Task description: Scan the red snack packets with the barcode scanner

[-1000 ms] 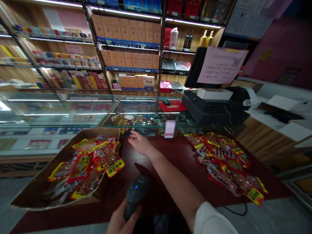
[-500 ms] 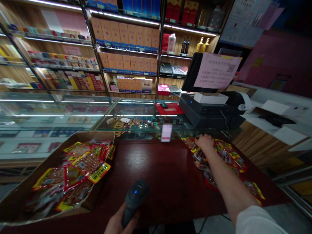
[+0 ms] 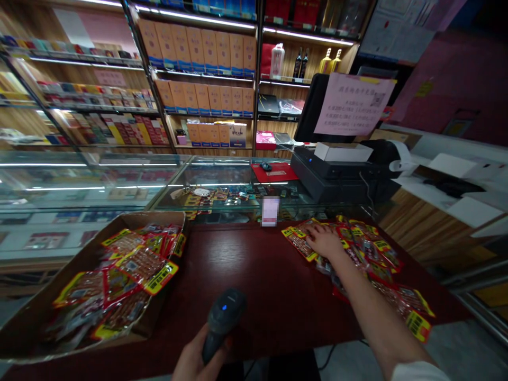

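Observation:
My left hand (image 3: 200,355) is wrapped around the handle of a dark barcode scanner (image 3: 227,312) with a lit blue light, held above the front of the brown table. At the right, my right hand (image 3: 325,241) lies over red and yellow snack packets (image 3: 297,242), its fingers apart and touching them. Whether any fingertip is tucked under a packet cannot be seen. More snack packets (image 3: 377,251) lie loosely heaped beside and under my right forearm. On the left, an open cardboard box (image 3: 130,218) holds several similar clear-fronted packets (image 3: 141,264).
A glass display counter (image 3: 222,177) runs behind the brown table (image 3: 238,259). On it are a red mat (image 3: 273,172) with a mouse and a dark register (image 3: 341,177) with a monitor. A blurred-out card (image 3: 270,211) stands at the table's back edge. Shelves of boxes (image 3: 198,47) line the wall.
My right hand has shifted left and slightly nearer, and packets under it have slid left. Another packet shows at the right front edge. The scanner has moved slightly right in my left hand.

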Available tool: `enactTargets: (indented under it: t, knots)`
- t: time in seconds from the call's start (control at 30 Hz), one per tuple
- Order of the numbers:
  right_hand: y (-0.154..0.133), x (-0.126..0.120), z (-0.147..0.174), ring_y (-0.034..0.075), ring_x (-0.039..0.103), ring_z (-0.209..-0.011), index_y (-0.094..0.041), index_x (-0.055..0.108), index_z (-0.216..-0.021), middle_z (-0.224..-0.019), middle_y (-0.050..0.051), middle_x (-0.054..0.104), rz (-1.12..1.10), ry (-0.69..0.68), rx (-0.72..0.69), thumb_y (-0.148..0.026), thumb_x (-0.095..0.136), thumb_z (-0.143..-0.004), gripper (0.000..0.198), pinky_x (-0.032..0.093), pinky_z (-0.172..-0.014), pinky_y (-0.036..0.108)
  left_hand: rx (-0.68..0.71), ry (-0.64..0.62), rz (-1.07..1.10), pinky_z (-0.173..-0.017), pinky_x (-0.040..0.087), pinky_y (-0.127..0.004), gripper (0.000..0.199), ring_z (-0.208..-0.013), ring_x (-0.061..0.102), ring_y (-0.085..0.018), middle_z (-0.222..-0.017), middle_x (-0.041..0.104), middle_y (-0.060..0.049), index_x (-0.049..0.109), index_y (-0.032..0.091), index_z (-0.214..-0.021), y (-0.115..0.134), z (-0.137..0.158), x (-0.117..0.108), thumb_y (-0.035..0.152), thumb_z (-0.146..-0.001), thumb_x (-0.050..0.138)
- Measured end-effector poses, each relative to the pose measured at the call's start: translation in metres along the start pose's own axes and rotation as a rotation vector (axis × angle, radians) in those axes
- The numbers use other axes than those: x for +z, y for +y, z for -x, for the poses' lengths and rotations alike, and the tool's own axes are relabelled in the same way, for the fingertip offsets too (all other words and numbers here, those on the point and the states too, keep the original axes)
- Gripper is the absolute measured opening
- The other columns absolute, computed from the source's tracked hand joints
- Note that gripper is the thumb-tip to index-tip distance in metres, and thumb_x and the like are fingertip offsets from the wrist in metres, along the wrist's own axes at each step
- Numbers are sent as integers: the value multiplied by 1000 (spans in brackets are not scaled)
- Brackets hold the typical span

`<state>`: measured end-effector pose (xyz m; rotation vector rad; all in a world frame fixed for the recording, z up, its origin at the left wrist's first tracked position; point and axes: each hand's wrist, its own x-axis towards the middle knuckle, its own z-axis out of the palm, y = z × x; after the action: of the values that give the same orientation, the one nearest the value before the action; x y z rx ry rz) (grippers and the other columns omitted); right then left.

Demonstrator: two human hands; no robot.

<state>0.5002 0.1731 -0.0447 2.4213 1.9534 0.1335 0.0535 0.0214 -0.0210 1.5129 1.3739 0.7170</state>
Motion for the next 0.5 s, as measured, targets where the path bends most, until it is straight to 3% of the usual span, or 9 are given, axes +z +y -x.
enactTargets:
  t: [0.23, 0.3, 0.37, 0.5]
  knots:
    - [-15, 0, 27, 33, 44, -140, -30, 56, -144, -152, 9, 54, -111, 13, -467, -45, 50, -94, 52, 27, -117, 51, 3, 13, -15, -79, 54, -28, 33, -81, 68, -25, -85, 76, -5, 74, 13, -95, 6, 6, -1, 40, -82, 62]
    - [-20, -1, 30, 31, 41, -144, -30, 56, -144, -154, 8, 52, -159, -17, -543, -41, 52, -93, 52, 26, -119, 50, 1, 6, -21, -78, 53, -27, 31, -80, 67, -24, -85, 76, -5, 73, 13, -95, 7, 9, -2, 39, -84, 61]
    - [-27, -4, 32, 29, 40, -145, -32, 59, -141, -155, 6, 52, -196, -49, -544, -33, 52, -92, 50, 24, -120, 51, -3, 5, -26, -77, 52, -27, 30, -79, 66, -23, -84, 75, -4, 73, 13, -94, 9, 11, -2, 39, -84, 60]
    - [-48, -11, 46, 28, 45, -143, -28, 68, -131, -152, 7, 55, -244, -12, -365, -21, 45, -92, 46, 26, -120, 51, -23, 31, -19, -73, 51, -26, 29, -76, 64, -22, -83, 74, -3, 72, 13, -95, 11, 13, -4, 37, -84, 59]
